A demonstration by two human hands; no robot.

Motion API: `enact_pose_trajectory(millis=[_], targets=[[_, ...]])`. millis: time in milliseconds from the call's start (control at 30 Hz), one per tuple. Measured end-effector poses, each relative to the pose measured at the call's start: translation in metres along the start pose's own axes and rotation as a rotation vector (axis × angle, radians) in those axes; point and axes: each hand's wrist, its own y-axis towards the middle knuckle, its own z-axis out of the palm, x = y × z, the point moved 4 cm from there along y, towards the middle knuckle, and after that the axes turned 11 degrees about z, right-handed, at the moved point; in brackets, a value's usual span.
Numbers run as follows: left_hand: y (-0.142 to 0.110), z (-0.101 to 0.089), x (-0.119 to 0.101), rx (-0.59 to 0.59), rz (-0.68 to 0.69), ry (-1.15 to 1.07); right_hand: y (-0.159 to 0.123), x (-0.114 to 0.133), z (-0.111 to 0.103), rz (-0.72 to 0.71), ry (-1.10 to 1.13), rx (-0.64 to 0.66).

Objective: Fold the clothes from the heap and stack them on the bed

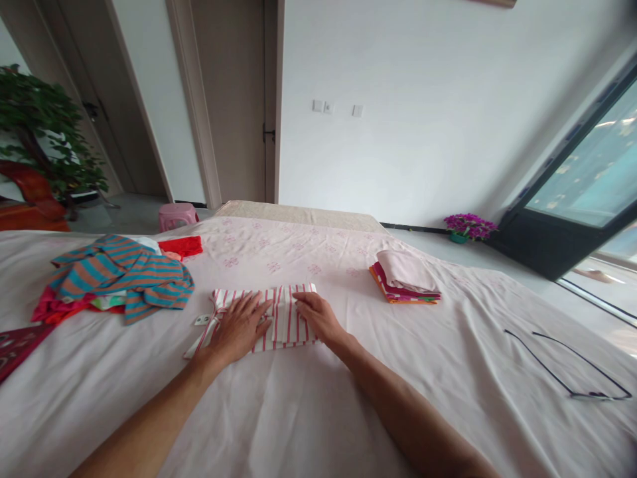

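A white garment with red stripes (283,325) lies folded on the pale pink sheet in front of me; its exact kind cannot be made out. My left hand (242,325) rests flat on its left half, fingers spread. At its right edge, my right hand (318,315) lies on the cloth with fingers stretched out and angled left. A small white tag (202,320) sticks out on the garment's left side, where the fabric is looser and creased.
Left lies a heap of clothes with a striped blue-and-brown garment (127,275) on top. To the right are a stack of folded clothes (405,273) and eyeglasses (592,396). Beyond the sheet (298,245) stand a pink stool (178,216) and purple flowers (469,226).
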Motion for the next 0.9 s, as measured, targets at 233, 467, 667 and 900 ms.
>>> enact_pose_trajectory(millis=[233,467,667,900], targets=[[0.000,-0.002,0.000,0.001,0.006,0.024,-0.001,-0.009,-0.026,-0.077,-0.496,-0.233],[-0.001,0.000,0.000,-0.030,0.022,0.016,0.011,-0.030,-0.042,0.270,-0.527,-0.096],[-0.001,-0.002,-0.001,-0.036,0.018,0.020,0.013,-0.031,-0.035,0.280,-0.509,-0.063],[0.000,-0.002,-0.001,-0.046,0.025,-0.016,0.002,-0.024,-0.021,0.306,0.145,-0.003]])
